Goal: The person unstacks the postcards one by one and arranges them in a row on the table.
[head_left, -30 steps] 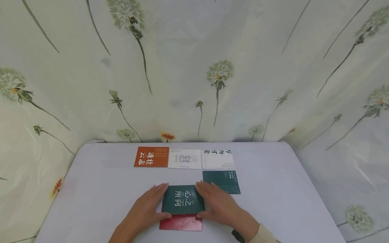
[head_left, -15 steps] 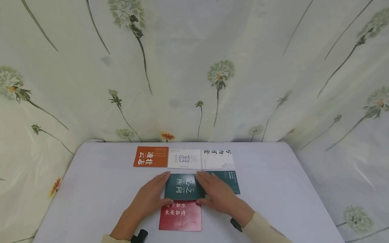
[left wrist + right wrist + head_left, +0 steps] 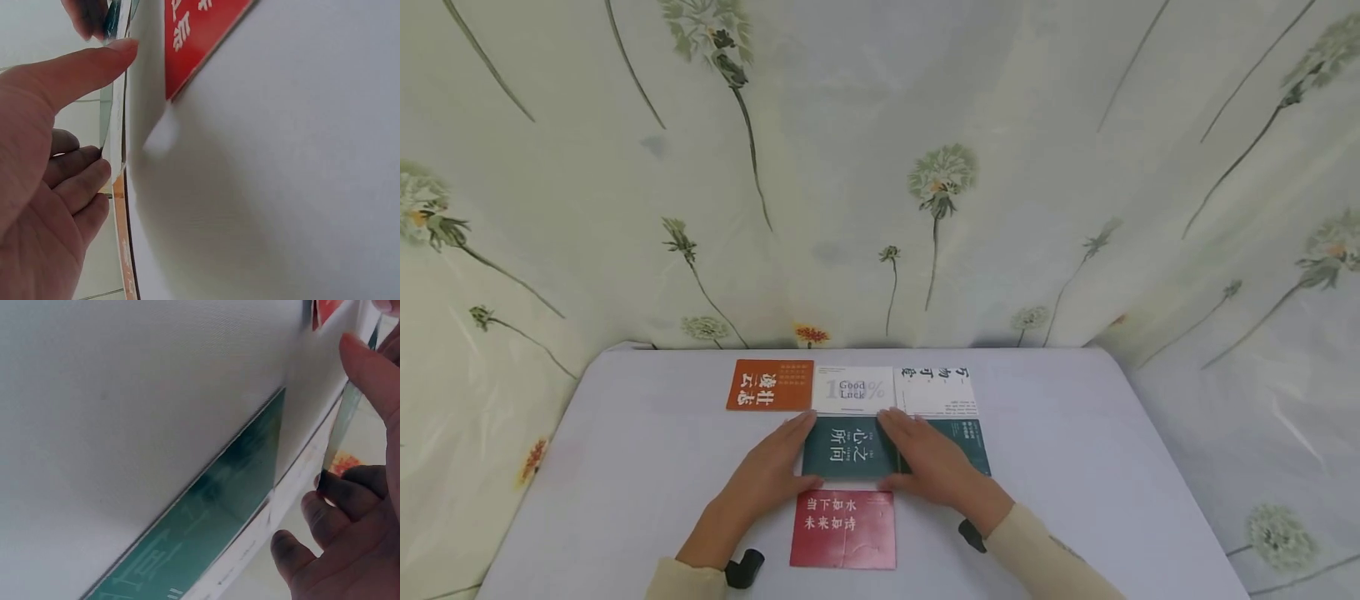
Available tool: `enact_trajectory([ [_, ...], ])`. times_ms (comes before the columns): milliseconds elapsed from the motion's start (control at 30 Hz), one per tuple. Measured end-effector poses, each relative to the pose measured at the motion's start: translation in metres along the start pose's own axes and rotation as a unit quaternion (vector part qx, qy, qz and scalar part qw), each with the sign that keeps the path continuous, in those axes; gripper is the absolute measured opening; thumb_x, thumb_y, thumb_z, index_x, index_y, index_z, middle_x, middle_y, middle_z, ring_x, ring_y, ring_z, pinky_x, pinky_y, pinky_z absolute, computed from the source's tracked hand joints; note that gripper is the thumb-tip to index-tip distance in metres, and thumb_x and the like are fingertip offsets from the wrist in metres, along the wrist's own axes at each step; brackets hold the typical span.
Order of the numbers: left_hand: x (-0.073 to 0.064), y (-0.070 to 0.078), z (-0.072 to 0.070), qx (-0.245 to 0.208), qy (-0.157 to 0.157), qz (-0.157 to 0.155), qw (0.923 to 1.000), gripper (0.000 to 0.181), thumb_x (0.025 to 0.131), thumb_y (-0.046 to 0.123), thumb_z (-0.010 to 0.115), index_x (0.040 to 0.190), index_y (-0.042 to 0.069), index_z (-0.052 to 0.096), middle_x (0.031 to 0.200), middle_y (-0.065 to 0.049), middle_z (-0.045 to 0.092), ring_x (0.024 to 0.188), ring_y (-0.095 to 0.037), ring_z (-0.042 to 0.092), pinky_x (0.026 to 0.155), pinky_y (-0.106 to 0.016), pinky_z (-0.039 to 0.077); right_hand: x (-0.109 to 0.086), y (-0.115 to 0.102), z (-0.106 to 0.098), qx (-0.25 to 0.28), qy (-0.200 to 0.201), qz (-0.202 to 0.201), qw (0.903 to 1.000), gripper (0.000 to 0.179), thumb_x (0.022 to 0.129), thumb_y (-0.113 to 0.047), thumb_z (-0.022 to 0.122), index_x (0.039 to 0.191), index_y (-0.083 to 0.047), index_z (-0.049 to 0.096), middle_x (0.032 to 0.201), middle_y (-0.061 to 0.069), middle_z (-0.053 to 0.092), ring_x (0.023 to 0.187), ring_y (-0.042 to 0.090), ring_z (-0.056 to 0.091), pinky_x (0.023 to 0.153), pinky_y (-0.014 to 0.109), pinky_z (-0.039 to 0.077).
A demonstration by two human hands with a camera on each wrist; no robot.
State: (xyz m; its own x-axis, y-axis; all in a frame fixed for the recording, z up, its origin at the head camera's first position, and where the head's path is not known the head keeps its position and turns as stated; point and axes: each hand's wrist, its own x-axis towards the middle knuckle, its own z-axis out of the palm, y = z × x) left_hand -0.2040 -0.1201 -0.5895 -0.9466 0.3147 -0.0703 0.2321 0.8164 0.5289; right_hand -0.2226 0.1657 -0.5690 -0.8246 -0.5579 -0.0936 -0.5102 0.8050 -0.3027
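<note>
My left hand point(image 3: 766, 473) and right hand point(image 3: 934, 463) hold a dark green card point(image 3: 850, 448) with white characters by its two sides. Thumbs lie at the near corners, fingertips at the far ones. In the head view the card lines up just below the "Good Luck" card point(image 3: 853, 388). Its right side borders a second green card point(image 3: 964, 435), partly covered by my right hand. A red card point(image 3: 842, 542) lies nearer to me. The left wrist view shows the thumb and fingers of my left hand point(image 3: 44, 181) apart, with the red card point(image 3: 200, 37) beyond.
An orange card point(image 3: 771, 385) and a white card point(image 3: 938, 392) flank the "Good Luck" card in the back row. All lie on a white cloth-covered table point(image 3: 1075, 517). A floral curtain point(image 3: 820, 167) stands behind it. Dark straps show under both wrists.
Both hands have carried the green card away from me, off the red card and up to the "Good Luck" card. The red card is now fully uncovered; the other cards have stayed put.
</note>
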Motion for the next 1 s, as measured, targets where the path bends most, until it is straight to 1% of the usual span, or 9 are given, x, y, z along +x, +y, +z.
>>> enact_trajectory([
  [200,0.001,-0.002,0.002,-0.04,-0.003,-0.005,0.9992,0.105,0.081,0.028,0.092,0.166,0.013,0.032,0.168,-0.004,0.036,0.153,-0.028,0.035,0.116,-0.047,0.042,0.004,0.004,0.003,0.01,-0.016,0.014,0.9997,0.107,0.084,-0.054,0.084,0.166,-0.012,0.03,0.167,0.009,0.037,0.153,0.029,0.034,0.125,0.044,0.028],
  [433,0.002,-0.001,0.002,-0.059,-0.008,-0.02,0.998,0.106,0.082,0.026,0.092,0.166,0.015,0.03,0.167,-0.005,0.037,0.152,-0.03,0.036,0.116,-0.05,0.042,0.007,0.007,0.006,0.015,-0.016,0.013,0.9997,0.104,0.085,-0.051,0.085,0.165,-0.013,0.031,0.167,0.008,0.037,0.154,0.028,0.034,0.125,0.042,0.029],
  [567,0.003,-0.002,0.004,-0.063,-0.011,-0.027,0.9976,0.105,0.082,0.026,0.091,0.166,0.014,0.029,0.167,-0.006,0.037,0.152,-0.03,0.035,0.116,-0.05,0.042,0.007,0.008,0.007,0.017,-0.019,0.016,0.9996,0.103,0.085,-0.05,0.085,0.165,-0.013,0.031,0.167,0.007,0.037,0.154,0.028,0.033,0.124,0.043,0.029],
  [700,0.003,-0.003,0.007,-0.057,-0.01,-0.029,0.9979,0.104,0.083,0.027,0.091,0.166,0.014,0.03,0.167,-0.005,0.037,0.153,-0.029,0.035,0.117,-0.049,0.041,0.008,0.008,0.008,0.016,-0.023,0.016,0.9995,0.103,0.086,-0.049,0.085,0.166,-0.013,0.03,0.168,0.008,0.036,0.154,0.028,0.033,0.124,0.043,0.029],
  [1000,0.002,-0.005,0.011,-0.059,0.0,-0.033,0.9977,0.104,0.082,0.026,0.091,0.166,0.014,0.03,0.166,-0.007,0.04,0.152,-0.032,0.036,0.116,-0.052,0.042,0.008,0.008,0.011,0.021,-0.028,0.019,0.9992,0.102,0.087,-0.048,0.084,0.166,-0.014,0.029,0.168,0.006,0.035,0.155,0.027,0.031,0.125,0.042,0.028],
])
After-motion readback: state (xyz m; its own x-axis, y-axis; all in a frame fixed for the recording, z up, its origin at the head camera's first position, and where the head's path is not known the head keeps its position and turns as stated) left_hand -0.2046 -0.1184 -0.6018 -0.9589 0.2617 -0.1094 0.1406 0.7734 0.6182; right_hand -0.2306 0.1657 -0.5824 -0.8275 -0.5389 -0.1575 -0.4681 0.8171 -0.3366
